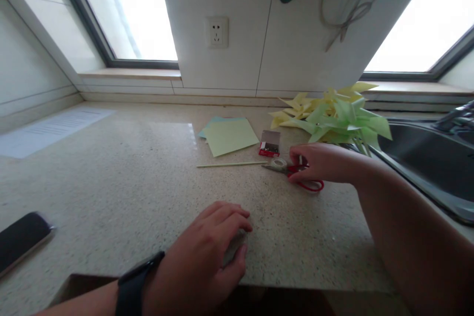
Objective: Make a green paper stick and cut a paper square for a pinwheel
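My left hand [211, 247], with a dark watch [140, 271] on its wrist, rests at the counter's front edge. Its fingers are loosely bent, thumb apart, and nothing is in them. Farther right, my right hand [314, 162] has thumb and fingers closed about the red handles of a pair of scissors [311, 186], which lie flat with blades pointing left. A small roll of tape [278, 163] touches the blades. Just behind is an open red box [269, 144] with small dark pieces inside. A thin pale stick [231, 164] lies left of the scissors' tip.
Yellow and green paper sheets [231, 137] are stacked behind the stick. Several paper pinwheels [340, 113] lie at the back right, beside a metal sink [437, 163]. A phone [24, 239] is at the left front, and a printed sheet [52, 128] at the far left.
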